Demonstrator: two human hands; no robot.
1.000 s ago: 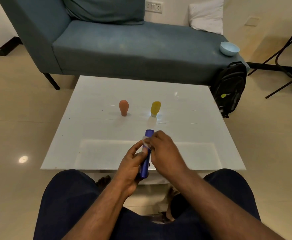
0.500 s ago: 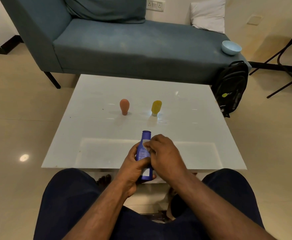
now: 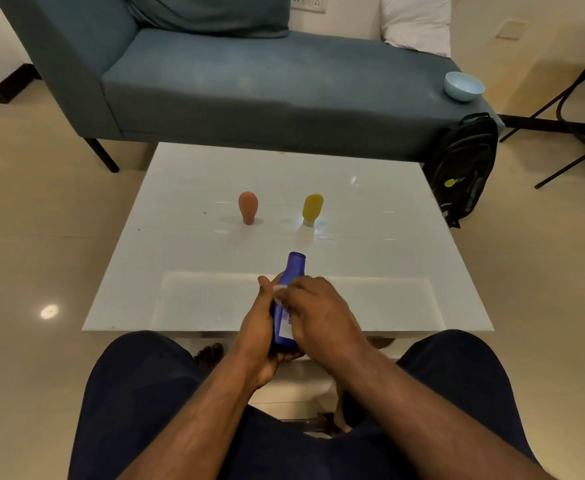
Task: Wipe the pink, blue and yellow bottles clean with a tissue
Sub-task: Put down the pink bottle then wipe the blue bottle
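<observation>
Blue bottle (image 3: 290, 299) rotated since a second ago: label face now up. Left hand (image 3: 259, 327) fingers wrap its base over near desk (image 3: 187, 258) edge; right hand (image 3: 318, 313) fingers pinch tissue (image 3: 278, 289) against body. Wipe ongoing; pink bottle (image 3: 248, 207), yellow bottle (image 3: 312, 209) standing mid-desk, status unknown.

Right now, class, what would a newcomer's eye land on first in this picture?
The blue bottle at the table's near edge, gripped by the left hand while the right hand presses a tissue to it. Behind stand the pink bottle and, right of it, the yellow bottle.
</observation>
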